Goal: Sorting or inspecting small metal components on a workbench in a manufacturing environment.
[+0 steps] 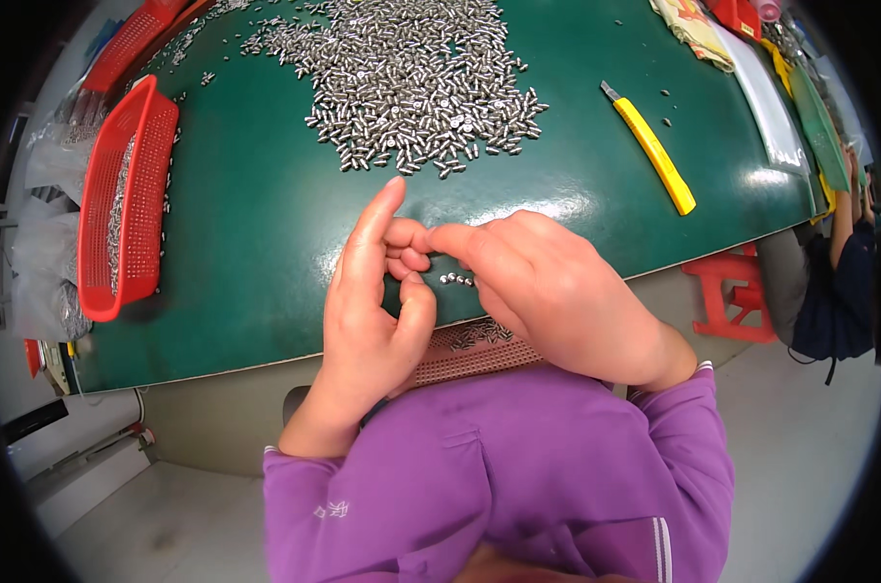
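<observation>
My left hand [368, 316] is raised over the table's near edge, its index finger stretched out and the other fingers curled. Against those curled fingertips rests the index finger of my right hand [567, 291], which is closed; whatever lies between the fingers is hidden or too small to make out. A short row of small shiny metal pins [455, 280] shows between the two hands. Beyond them spreads a large heap of small pointed metal pieces [411, 87] on the green table top [246, 194]. Below the hands, a red perforated basket [460, 364] with more metal pieces sits at my lap.
A red plastic basket [159, 146] holding metal pieces stands at the left edge, with plastic bags [52, 243] beside it. To the right lies a yellow utility knife [654, 151], blade end away from me. Past the table are a red stool [737, 291] and another person [844, 282].
</observation>
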`<action>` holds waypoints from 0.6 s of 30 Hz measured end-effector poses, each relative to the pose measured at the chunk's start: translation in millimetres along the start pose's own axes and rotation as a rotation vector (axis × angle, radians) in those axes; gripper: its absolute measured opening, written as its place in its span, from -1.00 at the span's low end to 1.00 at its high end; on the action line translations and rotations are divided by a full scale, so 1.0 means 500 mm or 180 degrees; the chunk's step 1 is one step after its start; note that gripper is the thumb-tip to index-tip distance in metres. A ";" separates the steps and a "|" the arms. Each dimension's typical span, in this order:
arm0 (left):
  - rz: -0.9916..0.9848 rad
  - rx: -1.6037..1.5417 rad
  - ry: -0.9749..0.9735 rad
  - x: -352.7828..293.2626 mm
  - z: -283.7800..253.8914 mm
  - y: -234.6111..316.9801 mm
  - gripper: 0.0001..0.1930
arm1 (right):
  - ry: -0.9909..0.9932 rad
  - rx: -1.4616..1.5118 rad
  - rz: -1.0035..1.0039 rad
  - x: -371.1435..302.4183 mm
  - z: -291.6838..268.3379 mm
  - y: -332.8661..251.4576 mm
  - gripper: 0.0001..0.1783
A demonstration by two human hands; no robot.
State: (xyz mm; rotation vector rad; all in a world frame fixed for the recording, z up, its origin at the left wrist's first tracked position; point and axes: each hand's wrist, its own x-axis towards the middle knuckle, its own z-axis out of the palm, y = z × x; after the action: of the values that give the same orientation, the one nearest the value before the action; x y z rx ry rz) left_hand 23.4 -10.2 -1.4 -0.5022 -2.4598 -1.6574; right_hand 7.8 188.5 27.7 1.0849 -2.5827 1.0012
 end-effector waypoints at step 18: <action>-0.0386 -0.0930 0.0472 0.002 -0.004 -0.003 -0.20 | -0.0189 0.0419 -0.0140 -0.019 0.028 0.006 -0.75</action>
State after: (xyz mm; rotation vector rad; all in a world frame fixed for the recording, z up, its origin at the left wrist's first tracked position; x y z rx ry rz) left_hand 21.9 -12.2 -1.6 -0.2530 -2.1946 -2.0366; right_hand 13.8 186.4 12.0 1.2153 -2.5575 1.1596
